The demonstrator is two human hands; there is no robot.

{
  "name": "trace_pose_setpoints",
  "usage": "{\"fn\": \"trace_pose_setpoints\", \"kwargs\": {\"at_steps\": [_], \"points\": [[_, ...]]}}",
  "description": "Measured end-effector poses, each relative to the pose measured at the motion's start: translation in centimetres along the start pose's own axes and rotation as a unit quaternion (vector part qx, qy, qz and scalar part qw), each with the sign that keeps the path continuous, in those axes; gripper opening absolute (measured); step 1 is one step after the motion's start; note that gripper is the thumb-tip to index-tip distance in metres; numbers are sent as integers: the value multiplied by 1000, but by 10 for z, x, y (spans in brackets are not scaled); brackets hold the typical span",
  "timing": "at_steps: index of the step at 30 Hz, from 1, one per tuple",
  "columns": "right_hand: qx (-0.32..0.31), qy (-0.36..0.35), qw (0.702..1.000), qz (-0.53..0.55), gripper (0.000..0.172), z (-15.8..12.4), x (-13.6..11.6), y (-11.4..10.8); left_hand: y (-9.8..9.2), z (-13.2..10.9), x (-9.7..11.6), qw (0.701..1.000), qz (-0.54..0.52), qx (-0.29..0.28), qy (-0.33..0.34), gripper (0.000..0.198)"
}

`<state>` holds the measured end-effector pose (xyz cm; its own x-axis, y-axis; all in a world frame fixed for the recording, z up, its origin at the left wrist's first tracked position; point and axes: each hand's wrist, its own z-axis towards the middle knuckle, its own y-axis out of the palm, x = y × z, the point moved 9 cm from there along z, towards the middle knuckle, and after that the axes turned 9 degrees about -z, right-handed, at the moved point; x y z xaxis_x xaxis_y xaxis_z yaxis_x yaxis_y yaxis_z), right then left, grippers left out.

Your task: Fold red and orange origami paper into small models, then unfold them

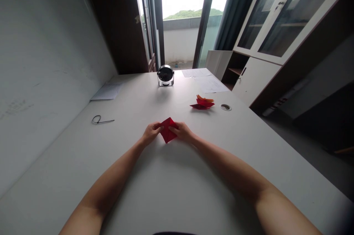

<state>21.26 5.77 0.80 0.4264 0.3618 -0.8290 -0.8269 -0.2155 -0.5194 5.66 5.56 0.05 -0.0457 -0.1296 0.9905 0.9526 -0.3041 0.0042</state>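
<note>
Red paper (pixel 167 137) that our left hand (pixel 151 132) and right hand (pixel 183 131) pinch, nearer than the round device (pixel 166 73), seems mid-fold, probably needing careful alignment next.

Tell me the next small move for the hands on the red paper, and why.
Probably press gently down the middle of the red paper with the thumbs: the left hand and right hand grip its opposite sides, with both thumbs on its face, and a crease seems to run between them.
</note>
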Motion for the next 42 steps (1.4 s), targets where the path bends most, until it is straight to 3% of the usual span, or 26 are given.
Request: {"fn": "trace_pose_setpoints", "kwargs": {"at_steps": [4, 10, 14, 21, 26, 34, 39, 42], "points": [[20, 13, 1000, -9, 40, 0, 2, -5, 1, -3, 4, 997, 72, 3, 16, 25], [70, -41, 997, -13, 42, -1, -15, -16, 13, -5, 16, 986, 154, -29, 49, 23], [62, -27, 998, 3, 49, -1, -13, -16, 15, -6, 19, 981, 185, -32, 55, 21], [83, -34, 996, 13, 44, -1, -15, -21, 20, -8, 25, 965, 251, -42, 70, 19], [76, -22, 996, 47, 46, -1, -14, -20, 13, -7, 30, 967, 240, -13, 83, 19], [52, -43, 985, 156, 32, 6, -6, -15, -30, -4, 28, 973, 156, 148, 88, 22], [18, -54, 990, 130, 33, 7, -6, -7, -32, -1, 18, 985, 19, 156, 73, 27], [30, -64, 991, 116, 29, 5, -12, -9, -26, 1, 17, 988, 1, 135, 74, 28]]}}
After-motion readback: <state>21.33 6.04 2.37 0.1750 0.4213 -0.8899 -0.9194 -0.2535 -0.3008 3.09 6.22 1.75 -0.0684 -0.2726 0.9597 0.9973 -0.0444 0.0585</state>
